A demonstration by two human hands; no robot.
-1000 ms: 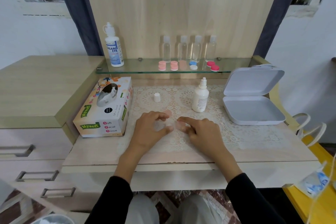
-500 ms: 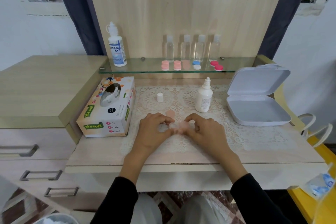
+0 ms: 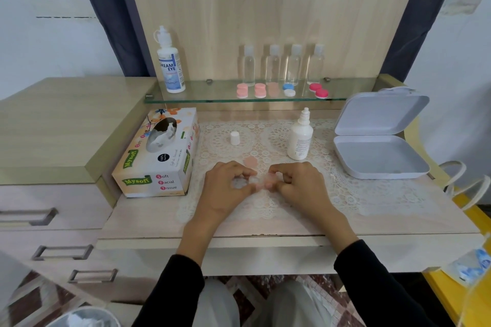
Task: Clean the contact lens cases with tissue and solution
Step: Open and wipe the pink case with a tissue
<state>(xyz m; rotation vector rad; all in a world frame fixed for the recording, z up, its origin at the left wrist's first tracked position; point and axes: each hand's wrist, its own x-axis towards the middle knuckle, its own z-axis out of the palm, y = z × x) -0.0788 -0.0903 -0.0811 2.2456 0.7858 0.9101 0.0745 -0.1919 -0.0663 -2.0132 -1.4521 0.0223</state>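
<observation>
Your left hand (image 3: 225,188) and right hand (image 3: 301,187) each pinch an end of the lens case (image 3: 255,180), its long axis running nine to three; the loose pink cap (image 3: 250,162) lies just beyond at twelve.

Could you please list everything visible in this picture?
Desk: one, pale wood, centre.
Shelf: one, glass, above desk.
Mat: one, white lace, on desk.
Tissue box: one, white-orange, desk left.
Big bottle: one, white-blue, shelf left.
Clear bottles: four, clear, shelf back.
Shelf cases: five, pink, pink, peach, blue-white, red, shelf front.
Small bottle: one, white, uncapped, on mat.
Cap: one, white, on mat.
Box: one, white, open, desk right.
Bin: one, grey, floor lower left.
Held case: one, pale, over mat.
Lid: one, peach, mat, behind held case.
Hands: two, left hand, right hand, pinching held case.
</observation>
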